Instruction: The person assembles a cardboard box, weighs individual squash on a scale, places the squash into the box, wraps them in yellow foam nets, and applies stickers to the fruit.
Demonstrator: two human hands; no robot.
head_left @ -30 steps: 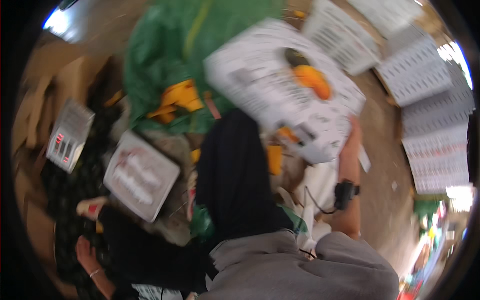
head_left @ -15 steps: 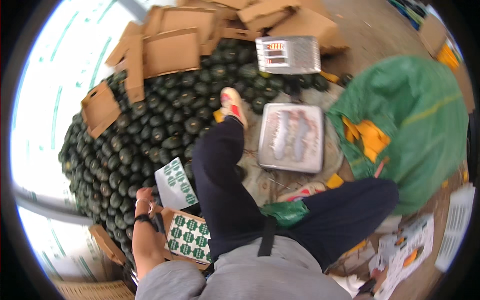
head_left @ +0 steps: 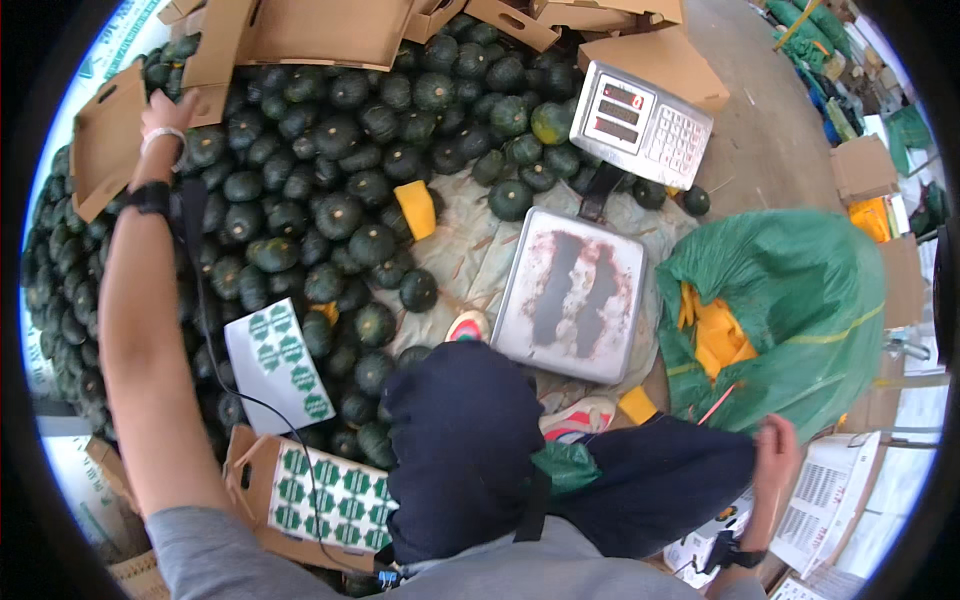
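My left hand [head_left: 166, 118] reaches out at the far left, its fingers apart, beside the edges of an upright cardboard piece [head_left: 212, 60] and an open cardboard tray [head_left: 108, 140]. Whether the fingertips touch the cardboard I cannot tell. Below that hand spreads a large heap of dark green squashes [head_left: 340, 216]. A little blurred, my right hand [head_left: 775, 452] is beside my right knee, near the green sack [head_left: 800, 290]; its fingers are not clear. A platform scale [head_left: 570, 290] stands in front of me with nothing on its plate, its display [head_left: 640, 125] tilted behind it.
A sheet of green stickers [head_left: 278, 365] leans on the squashes, and more stickers lie in a cardboard tray [head_left: 255, 470] by my left leg. A black cable [head_left: 215, 340] runs down there. Yellow pieces [head_left: 722, 338] show in the sack's mouth. Cardboard boxes [head_left: 655, 75] lie at the back.
My left hand has gone from low beside the sticker sheet to far forward at the cardboard. My right hand has come into view. The view has shifted, and I am leaning closer.
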